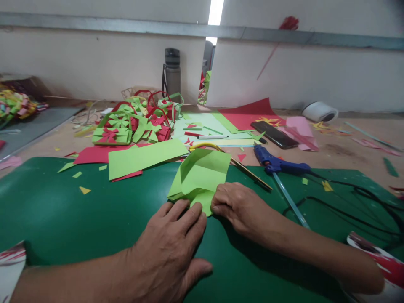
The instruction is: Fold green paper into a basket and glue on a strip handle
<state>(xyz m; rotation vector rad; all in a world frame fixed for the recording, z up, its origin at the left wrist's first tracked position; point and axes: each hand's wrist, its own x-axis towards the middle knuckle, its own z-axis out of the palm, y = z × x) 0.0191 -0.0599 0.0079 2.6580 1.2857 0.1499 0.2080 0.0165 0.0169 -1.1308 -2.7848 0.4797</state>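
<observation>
On the green mat (94, 227), the left hand (176, 235) is laid loosely open upon the near edge of a folded green paper (206, 170), whose near right corner is pinched by the curled right hand (236, 206). Beyond, a blue glue gun (284, 165) is placed at right; on the desk (341, 147) behind, paper baskets (118, 134) are grouped before a bottle (173, 78).

Folded paper (206, 170): near edge partly under left hand (170, 237)
Scissors (252, 174): middle hidden behind paper
Cord (331, 180): runs off right edge
Left sleeve (11, 265): cut by left edge
</observation>
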